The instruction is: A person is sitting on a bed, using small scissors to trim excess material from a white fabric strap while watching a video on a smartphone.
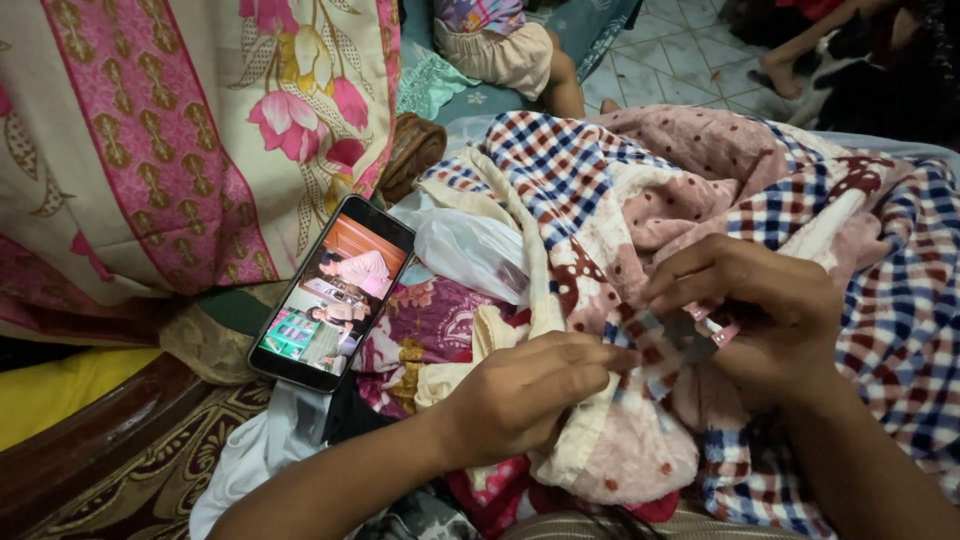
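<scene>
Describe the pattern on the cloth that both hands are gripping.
The cloth is red, blue and white check patched with pink dotted fabric, seen in the head view.

Around the sewing spot: a phone, loose fabrics and a tiled floor.

A smartphone (333, 292) with its screen lit leans against a cream and pink floral cloth (170, 130) on the left. Just beside it lies a white plastic bag (468, 250) over a magenta patterned fabric (425, 330). A carved wooden armrest (412, 152) pokes out behind. Farther back, another person's bent leg (555, 70) rests on a teal mat (440, 90), near the pale tiled floor (670, 60).
</scene>
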